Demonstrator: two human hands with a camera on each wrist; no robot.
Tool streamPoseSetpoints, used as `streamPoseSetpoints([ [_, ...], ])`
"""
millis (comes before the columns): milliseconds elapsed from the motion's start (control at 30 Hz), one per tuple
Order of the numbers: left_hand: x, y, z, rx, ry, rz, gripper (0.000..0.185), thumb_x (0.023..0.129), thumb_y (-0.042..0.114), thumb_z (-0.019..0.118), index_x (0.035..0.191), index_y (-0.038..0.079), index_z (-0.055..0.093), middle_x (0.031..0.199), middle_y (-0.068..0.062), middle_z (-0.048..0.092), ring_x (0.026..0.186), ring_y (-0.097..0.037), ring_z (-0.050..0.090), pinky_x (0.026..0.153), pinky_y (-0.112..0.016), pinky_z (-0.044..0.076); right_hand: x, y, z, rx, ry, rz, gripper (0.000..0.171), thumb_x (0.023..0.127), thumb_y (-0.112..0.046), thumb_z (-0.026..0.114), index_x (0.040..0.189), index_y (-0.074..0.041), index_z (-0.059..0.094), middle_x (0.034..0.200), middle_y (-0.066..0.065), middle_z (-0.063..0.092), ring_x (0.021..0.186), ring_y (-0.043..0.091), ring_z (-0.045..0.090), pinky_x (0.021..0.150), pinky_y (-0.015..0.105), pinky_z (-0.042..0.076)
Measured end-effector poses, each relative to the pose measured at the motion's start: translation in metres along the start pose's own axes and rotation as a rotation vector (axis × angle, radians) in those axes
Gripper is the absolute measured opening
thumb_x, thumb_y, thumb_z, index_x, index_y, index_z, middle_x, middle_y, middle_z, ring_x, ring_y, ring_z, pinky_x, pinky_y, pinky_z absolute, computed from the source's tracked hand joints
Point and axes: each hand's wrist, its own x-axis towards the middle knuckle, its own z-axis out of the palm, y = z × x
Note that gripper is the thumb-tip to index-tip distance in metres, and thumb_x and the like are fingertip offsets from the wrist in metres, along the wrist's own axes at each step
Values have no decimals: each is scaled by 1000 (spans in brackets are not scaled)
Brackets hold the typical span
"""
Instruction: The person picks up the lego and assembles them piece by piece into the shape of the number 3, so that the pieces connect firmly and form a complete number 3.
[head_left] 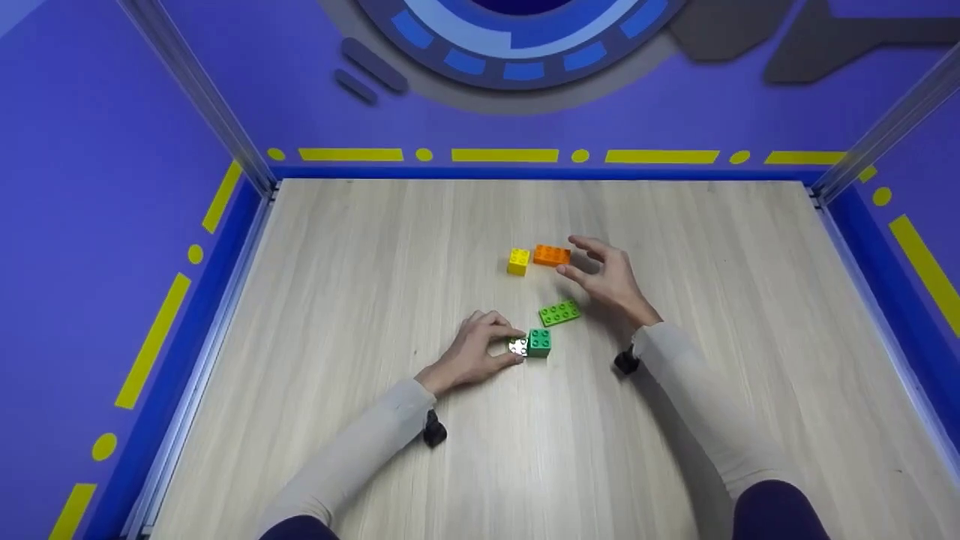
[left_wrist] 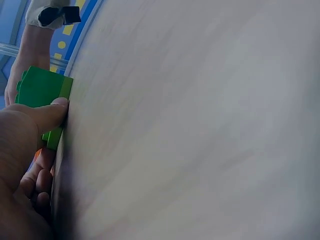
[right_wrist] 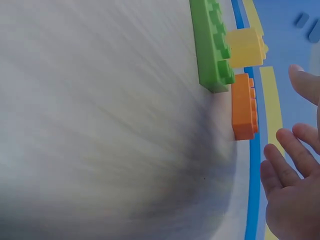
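Note:
My left hand pinches a low light-green base between thumb and fingers, with a dark-green brick on top of its right end. Glare whitens the studs beside that brick. The left wrist view shows the thumb against the dark-green brick and the base. My right hand hovers with spread fingers about the right end of an orange brick. In the right wrist view the fingers look apart from the orange brick. Between the hands lies a lime-green brick.
A small yellow brick stands just left of the orange one. All the bricks are on a pale wooden table. Blue-purple panels with yellow markings enclose the back and sides.

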Motion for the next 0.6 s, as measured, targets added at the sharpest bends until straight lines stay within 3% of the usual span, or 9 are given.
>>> streamPoseSetpoints([
  [600, 1, 0, 1, 5, 4, -5, 40, 93, 37, 85, 129, 22, 78, 119, 2, 66, 110, -19, 53, 105, -43, 41, 15, 5, 6, 74, -29, 66, 65, 96, -26, 84, 153, -9, 58, 158, 9, 57, 149, 32, 50, 127, 49, 38],
])
